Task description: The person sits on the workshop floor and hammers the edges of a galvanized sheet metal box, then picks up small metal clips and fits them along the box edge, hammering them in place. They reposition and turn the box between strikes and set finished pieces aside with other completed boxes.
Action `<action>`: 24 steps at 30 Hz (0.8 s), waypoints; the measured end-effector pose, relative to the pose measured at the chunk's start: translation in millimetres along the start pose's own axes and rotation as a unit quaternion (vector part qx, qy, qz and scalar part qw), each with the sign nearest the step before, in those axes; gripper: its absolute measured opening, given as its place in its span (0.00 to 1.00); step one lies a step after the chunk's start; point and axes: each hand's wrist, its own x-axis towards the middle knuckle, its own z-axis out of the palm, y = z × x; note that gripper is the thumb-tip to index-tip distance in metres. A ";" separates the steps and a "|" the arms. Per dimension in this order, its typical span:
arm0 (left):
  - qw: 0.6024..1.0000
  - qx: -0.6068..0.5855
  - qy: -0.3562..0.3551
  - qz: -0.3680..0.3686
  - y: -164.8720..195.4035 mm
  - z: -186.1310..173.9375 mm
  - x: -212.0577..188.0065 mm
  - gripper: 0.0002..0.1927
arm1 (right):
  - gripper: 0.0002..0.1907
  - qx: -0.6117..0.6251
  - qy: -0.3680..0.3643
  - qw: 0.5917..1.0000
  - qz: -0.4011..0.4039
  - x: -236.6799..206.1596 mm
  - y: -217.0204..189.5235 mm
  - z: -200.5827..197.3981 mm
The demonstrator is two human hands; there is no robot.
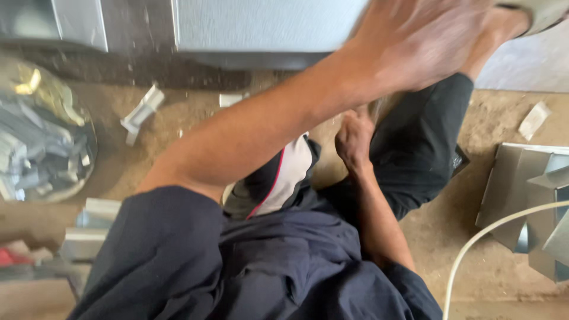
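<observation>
The left hand (421, 44) is sweeping, blurred and spread open with nothing in it, toward the metal sheet (267, 24) at upper centre, while the right hand (354, 139) is curling shut mid-frame, its contents hidden; sharp edges could cut bare skin.

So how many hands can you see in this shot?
2. The left hand is raised at the top right, blurred, near the grey metal panel. The right hand is a fist at centre, beside the dark trouser leg. Others may be out of view.
</observation>
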 end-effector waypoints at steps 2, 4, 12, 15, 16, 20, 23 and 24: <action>0.998 0.031 0.051 0.017 -1.6 5.6 5.5 0.07 | 0.14 -0.078 -0.022 0.997 -0.007 3.0 -5.8 -2.0; 0.998 -0.008 -0.068 0.008 -5.6 11.2 7.1 0.06 | 0.14 -0.043 0.013 0.999 0.013 5.7 -9.4 -1.2; 0.999 0.034 -0.005 0.016 -12.4 35.2 -7.6 0.08 | 0.17 -0.124 -0.044 0.991 -0.001 -0.4 -9.5 -1.7; 0.995 0.019 -0.100 -0.015 -17.7 44.9 -13.2 0.07 | 0.16 0.011 0.029 0.999 0.041 0.0 -16.9 -3.3; 0.979 -0.027 -0.197 -0.044 -18.6 45.9 -15.1 0.07 | 0.17 0.026 0.043 0.996 0.072 0.2 -20.0 -3.3; 0.995 0.031 -0.093 -0.014 -17.6 46.3 -16.5 0.11 | 0.20 -0.074 -0.027 0.993 0.087 13.7 -16.5 5.2; 0.998 0.032 -0.059 -0.014 -13.4 42.7 -13.4 0.12 | 0.22 -0.044 -0.004 0.998 0.050 16.2 -5.8 11.4; 0.994 0.017 -0.100 -0.039 -12.1 41.1 -12.3 0.11 | 0.20 -0.011 0.030 0.999 0.035 13.4 -2.2 10.6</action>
